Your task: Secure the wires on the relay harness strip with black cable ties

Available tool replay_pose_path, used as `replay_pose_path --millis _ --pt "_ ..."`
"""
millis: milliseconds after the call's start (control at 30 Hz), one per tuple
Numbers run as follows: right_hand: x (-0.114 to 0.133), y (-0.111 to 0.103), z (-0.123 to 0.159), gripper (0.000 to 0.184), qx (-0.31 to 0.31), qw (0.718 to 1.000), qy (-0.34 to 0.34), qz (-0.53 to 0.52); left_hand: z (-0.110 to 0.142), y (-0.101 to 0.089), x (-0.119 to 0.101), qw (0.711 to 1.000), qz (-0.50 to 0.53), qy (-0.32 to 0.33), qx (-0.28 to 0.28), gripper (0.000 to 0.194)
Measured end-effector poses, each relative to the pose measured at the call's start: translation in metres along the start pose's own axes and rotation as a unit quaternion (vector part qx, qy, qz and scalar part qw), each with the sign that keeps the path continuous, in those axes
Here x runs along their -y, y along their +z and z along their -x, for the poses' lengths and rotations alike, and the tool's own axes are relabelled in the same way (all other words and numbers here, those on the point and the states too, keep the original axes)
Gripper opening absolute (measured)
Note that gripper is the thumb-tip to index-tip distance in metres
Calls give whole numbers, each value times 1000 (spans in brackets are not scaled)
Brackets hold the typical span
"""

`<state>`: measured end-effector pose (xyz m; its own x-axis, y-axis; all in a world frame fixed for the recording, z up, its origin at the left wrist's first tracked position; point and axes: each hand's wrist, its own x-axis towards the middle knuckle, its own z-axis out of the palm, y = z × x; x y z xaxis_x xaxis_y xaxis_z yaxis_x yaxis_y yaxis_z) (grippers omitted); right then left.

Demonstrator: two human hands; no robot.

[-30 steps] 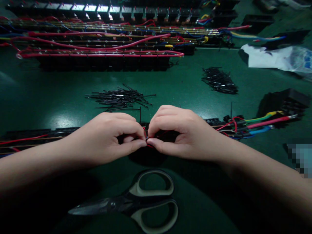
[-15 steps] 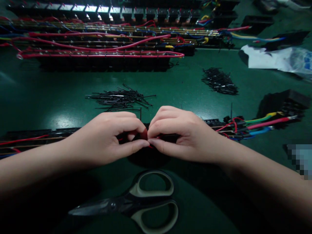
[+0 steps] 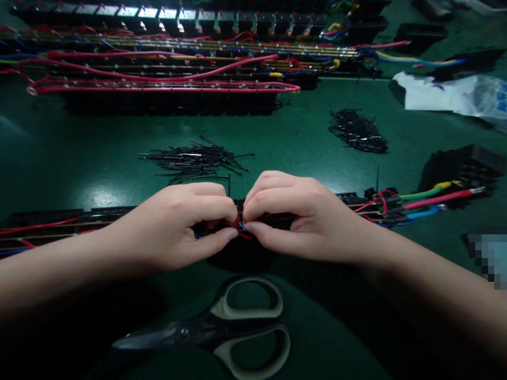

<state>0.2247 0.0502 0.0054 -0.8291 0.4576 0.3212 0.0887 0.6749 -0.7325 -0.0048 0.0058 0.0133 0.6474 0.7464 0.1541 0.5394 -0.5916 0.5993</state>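
Nothing legible as text, label, brand, number or sign. Just blue markings [image 3: 501,98] on the crumpled plastic bag [image 3: 473,95], beyond the right-hand end of the wiring assembly [image 3: 382,205]; too blurred to read.

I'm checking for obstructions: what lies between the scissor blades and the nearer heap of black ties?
In the head view, the left hand lies there, over the wired black strip.
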Motion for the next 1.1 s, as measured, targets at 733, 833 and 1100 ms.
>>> replay_pose_path --millis 733,833,1100 --pt "-1 -2 0 13 -4 999 6 -31 2 0 2 1000 12 -9 -5 14" --pt "0 -3 0 12 -15 999 14 -46 1 0 2 1000 11 -7 -2 15" --pt "-1 -3 1 13 -39 996 17 -72 -1 -2 1 999 -35 13 15 22"
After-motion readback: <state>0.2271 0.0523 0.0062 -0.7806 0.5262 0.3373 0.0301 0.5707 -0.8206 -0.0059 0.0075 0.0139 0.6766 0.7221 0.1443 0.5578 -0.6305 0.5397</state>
